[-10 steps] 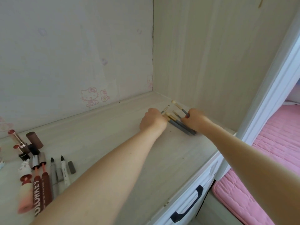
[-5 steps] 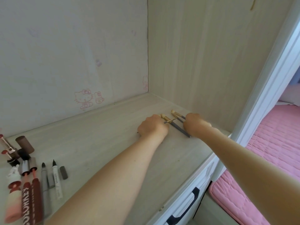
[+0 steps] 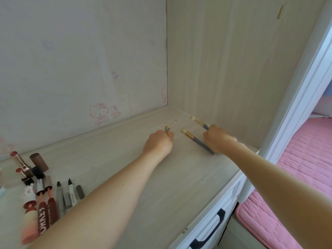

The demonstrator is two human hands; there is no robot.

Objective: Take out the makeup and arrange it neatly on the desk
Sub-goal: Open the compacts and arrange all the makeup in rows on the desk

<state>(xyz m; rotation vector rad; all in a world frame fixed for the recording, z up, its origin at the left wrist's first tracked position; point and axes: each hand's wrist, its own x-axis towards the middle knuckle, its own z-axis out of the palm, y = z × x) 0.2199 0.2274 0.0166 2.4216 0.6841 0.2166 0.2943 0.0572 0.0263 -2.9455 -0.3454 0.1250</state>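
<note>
1. Over by the far right corner of the desk [image 3: 179, 177], both hands are at work among the makeup brushes.
2. Left hand [image 3: 159, 143] is curled into a fist around two thin brushes [image 3: 169, 127], their tips poking out past the knuckles toward the back wall.
3. Right hand [image 3: 216, 139] is curled too, gripping a pair of grey-handled brushes [image 3: 200, 122] whose pale heads point at the corner, close to the side panel [image 3: 233, 69].
4. Between the two hands, one grey brush [image 3: 197, 141] with a gold ferrule lies flat on the desk, head toward the wall; its handle end runs under the right hand, and whether the hand touches it cannot be told.
5. Down at the near left, well apart from the hands, a row is laid out: open lipsticks [image 3: 20, 163], a brown cap [image 3: 39, 161], lip gloss tubes [image 3: 47, 207] side by side, a pink tube [image 3: 29, 223] with a white bunny cap, and liner pens [image 3: 65, 196] lined up parallel.
6. Cartoon cat stickers [image 3: 99, 113] sit on the back wall.
7. Off to the right, a white drawer with a black handle [image 3: 210, 230] and a pink quilted bed [image 3: 296, 177].
</note>
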